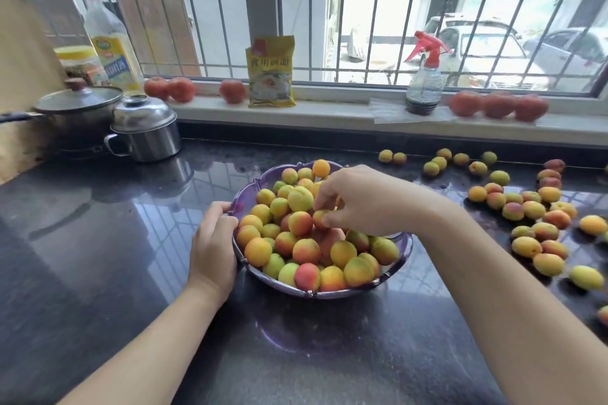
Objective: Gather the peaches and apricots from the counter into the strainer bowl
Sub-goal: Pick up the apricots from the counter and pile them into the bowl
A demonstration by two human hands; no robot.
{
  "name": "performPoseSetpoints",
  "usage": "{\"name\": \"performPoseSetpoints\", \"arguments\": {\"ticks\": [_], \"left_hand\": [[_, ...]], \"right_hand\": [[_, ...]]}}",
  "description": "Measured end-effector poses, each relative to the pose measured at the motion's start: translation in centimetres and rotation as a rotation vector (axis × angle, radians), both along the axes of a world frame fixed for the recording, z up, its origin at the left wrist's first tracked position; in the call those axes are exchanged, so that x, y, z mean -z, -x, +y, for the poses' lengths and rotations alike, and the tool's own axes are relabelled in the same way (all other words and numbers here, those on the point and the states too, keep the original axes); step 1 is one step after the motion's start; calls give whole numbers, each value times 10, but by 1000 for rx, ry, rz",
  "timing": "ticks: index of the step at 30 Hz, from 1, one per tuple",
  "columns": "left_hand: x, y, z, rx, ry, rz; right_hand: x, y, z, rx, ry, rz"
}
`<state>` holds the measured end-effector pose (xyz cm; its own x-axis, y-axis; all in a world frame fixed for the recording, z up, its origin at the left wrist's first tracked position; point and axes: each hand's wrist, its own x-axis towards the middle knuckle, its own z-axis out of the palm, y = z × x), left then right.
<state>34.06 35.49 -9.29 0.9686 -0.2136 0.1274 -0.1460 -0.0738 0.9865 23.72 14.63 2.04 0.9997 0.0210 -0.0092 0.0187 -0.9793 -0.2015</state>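
Hands at heaped purple strainer bowl

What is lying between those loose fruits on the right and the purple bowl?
Nothing visible. Bare dark counter separates the loose fruits from the strainer bowl; only the right hand and its forearm reach across above it, while the left hand holds the bowl's far-side rim.

Both bare forearms reach forward. The left hand curls its fingers in a grip, while the right hand hangs palm-down, fingertips pinched together.
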Motion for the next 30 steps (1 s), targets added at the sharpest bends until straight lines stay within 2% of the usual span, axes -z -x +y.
{"name": "performPoseSetpoints", "arguments": {"ticks": [7, 10, 13, 16, 18, 20, 24, 30], "left_hand": [[0, 0, 0, 0, -4, -22], [-1, 2, 0, 4, -4, -23], [-2, 3, 0, -6, -12, -27], [-1, 2, 0, 0, -13, -33], [0, 1, 1, 11, -7, -37], [3, -2, 1, 16, 15, -37], [3, -3, 0, 25, 46, -23], [5, -3, -1, 9, 27, -19]], "right_hand": [[-2, 1, -3, -2, -39, 27], [-18, 11, -18, 61, -172, 36], [-26, 17, -57, 249, -459, -220], [5, 7, -118, 583, -649, -540], [40, -4, -149, 773, -608, -571], [76, -15, -162, 842, -522, -529], [114, -36, -155, 802, -214, -500], [116, -68, -171, 816, 33, -346]]}}
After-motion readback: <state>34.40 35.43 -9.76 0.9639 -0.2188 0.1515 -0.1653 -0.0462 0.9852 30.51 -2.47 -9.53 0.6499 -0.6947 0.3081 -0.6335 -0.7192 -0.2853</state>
